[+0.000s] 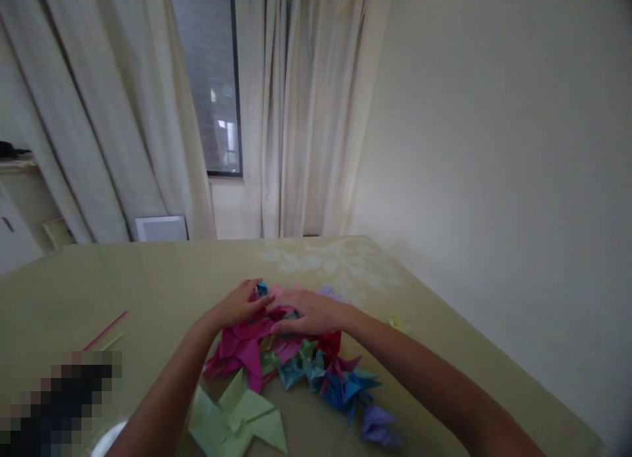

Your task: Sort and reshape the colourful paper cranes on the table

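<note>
Both hands rest on top of a pile of folded paper figures [301, 368] that lies near the middle of the bench [162, 279], a little toward the person.

The left hand [241, 303] comes in from the lower left. Its fingers are bent down, with the tips on the far upper edge of the pile, where a magenta figure [241, 351] spreads out beneath the wrist. The right hand [310, 313] lies palm down across the pile from the right. Its fingers are fairly straight and point left, so the fingertips of the two hands meet or nearly meet. A thumb shows under the right hand's fingers, against the paper. Whether either hand has actually pinched a piece, or only presses on the heap, cannot be told, because the paper under the fingers is hidden.

Nearer the person, a light green figure [237, 417] with pointed flaps lies at the pile's near left edge. A blue figure [345, 388] sits to the right, with a purple figure [376, 425] just beyond it at the near right. Teal pieces [295, 371] and a red piece [330, 342] lie between them, under the right wrist.

Well to the left, a pink stick [105, 330] and a thinner green stick [111, 342] lie side by side on the bench. A small yellow paper scrap [399, 324] lies apart on the right. Behind the bench hang pale curtains [306, 114] on both sides of a dark window [207, 75].
</note>
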`<state>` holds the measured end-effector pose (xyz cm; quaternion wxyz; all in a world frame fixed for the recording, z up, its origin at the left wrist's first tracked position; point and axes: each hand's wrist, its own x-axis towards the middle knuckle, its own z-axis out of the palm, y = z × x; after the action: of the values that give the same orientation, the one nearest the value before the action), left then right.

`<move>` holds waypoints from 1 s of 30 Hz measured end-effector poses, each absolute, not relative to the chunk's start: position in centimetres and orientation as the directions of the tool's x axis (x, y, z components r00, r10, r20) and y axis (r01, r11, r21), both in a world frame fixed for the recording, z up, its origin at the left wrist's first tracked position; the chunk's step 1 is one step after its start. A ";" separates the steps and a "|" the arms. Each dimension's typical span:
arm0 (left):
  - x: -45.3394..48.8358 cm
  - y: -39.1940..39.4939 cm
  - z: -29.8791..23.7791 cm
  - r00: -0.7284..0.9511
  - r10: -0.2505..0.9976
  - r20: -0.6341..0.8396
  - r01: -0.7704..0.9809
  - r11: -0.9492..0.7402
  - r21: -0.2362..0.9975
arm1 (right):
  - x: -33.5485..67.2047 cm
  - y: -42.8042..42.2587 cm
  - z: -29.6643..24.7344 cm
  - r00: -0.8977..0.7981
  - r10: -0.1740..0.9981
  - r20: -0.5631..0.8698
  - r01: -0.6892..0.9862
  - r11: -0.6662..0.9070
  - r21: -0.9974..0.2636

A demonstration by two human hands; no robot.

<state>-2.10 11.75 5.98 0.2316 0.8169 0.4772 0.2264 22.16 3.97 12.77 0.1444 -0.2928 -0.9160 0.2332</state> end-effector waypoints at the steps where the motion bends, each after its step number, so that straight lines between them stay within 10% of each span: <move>1: -1.3 11.1 6.4 0.495 0.862 0.114 0.679 -0.465 0.568 | 23.4 2.0 13.3 -0.760 0.625 0.178 0.482 0.726 -0.490; 12: 7.4 5.6 6.5 0.544 0.839 0.030 0.807 -0.533 0.253 | 32.7 -14.4 8.8 -0.502 0.863 0.050 0.792 0.482 -0.374; 30: -5.7 -2.0 8.0 0.163 0.937 0.309 0.885 -0.277 0.374 | 30.1 -2.9 6.2 -0.423 0.892 0.160 0.833 0.452 -0.319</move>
<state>-5.66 -1.99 8.02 0.0529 0.7606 0.5989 0.2449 30.06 -2.90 6.19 0.1540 -0.5145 -0.8382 0.0955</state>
